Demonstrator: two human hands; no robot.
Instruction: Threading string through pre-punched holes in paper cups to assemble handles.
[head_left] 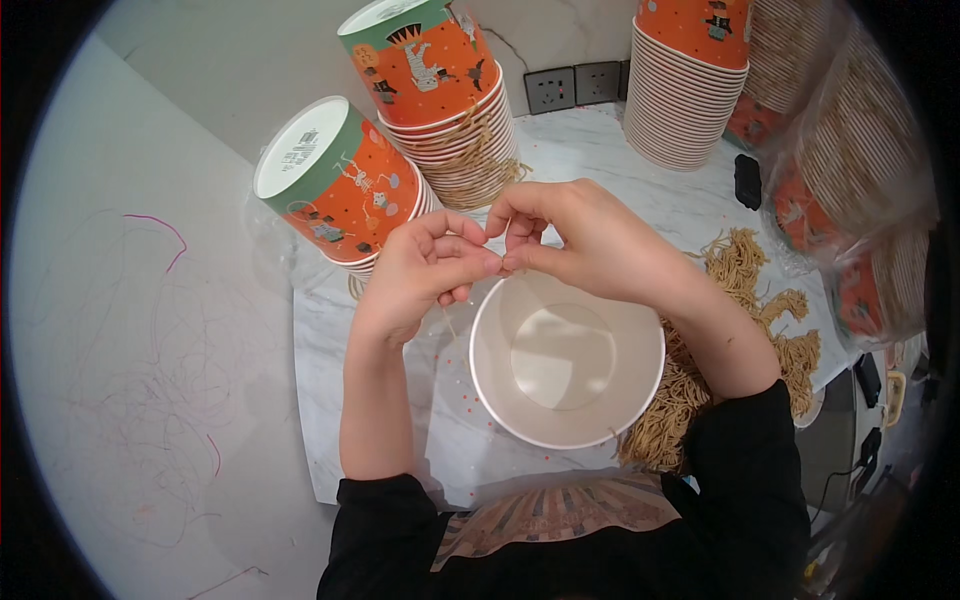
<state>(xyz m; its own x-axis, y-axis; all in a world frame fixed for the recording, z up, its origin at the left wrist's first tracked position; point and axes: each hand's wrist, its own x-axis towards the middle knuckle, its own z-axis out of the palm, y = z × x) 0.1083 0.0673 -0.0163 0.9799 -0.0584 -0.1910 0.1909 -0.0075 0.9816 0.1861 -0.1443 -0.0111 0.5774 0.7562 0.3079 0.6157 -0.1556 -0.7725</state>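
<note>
A large white paper bucket (566, 425) stands on the marble-patterned tabletop, its mouth facing up and its inside bare. Over its far rim, the fingertips of both hands meet in a pinch. My left hand (430, 262) is closed, and a thin tan cord (449, 322) trails down below it. My right hand (570, 232) pinches at the same spot from the other side, thumb against fingers. The bit of cord between the fingertips is mostly hidden. Bundles of tan cord (668, 420) lie right of the bucket, partly under my right forearm.
Stacks of orange and green printed buckets lean at the back left (345, 195) and behind my hands (440, 70), cords draped over the latter. Another nested stack (685, 95) stands back right, beside plastic-wrapped buckets (850, 130). A small black object (747, 181) and wall sockets (572, 88) are nearby.
</note>
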